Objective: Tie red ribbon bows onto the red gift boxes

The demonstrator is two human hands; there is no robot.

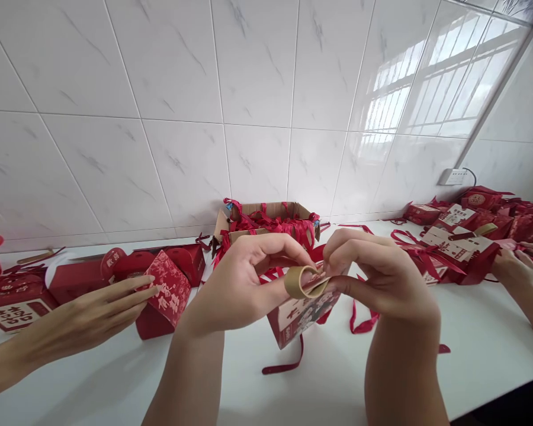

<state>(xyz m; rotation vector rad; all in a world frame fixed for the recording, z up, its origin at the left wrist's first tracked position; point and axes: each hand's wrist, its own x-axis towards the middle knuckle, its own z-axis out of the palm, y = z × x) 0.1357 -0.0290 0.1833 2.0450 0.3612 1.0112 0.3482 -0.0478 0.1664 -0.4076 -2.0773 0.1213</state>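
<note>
A small red and white gift box (296, 318) with printed figures hangs tilted between my hands, just above the white table (266, 399). At its top curls a tan-gold strap (295, 283), bent into a loop. My left hand (249, 284) is closed round this strap, its thumb and fingertips at the box top. My right hand (377, 275) pinches the top edge of the box beside the loop. Exactly what lies between the right fingertips is partly hidden. Below the box, a dark red ribbon (286, 368) lies on the table.
Behind my hands, an open cardboard carton (299, 208) overflows with red ribbons. Another person's hand (102, 313) touches a red box (169, 293) at left. Piled red boxes (453, 242) stand at right, near another person's hands (517, 266). A tiled wall (257, 160) closes off the back.
</note>
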